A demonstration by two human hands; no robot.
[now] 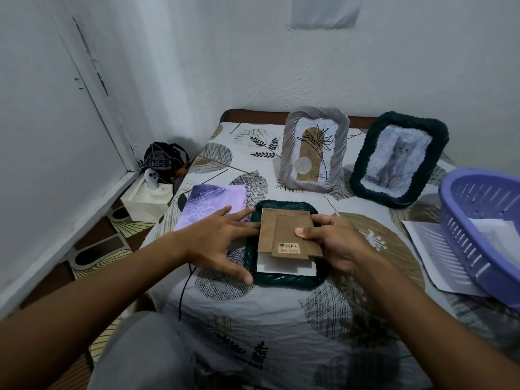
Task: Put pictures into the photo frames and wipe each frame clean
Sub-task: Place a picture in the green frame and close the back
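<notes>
On the bed sheet [281, 319], centre: dark green frame [284, 281] lies face down | brown backing board [287, 235] rests on it | left hand [222, 240] grip spread, fingertips touching frame edge | right hand [334, 240] grip pinching the board, thumb on top | purple cloth [208, 205] just beside, left.
</notes>
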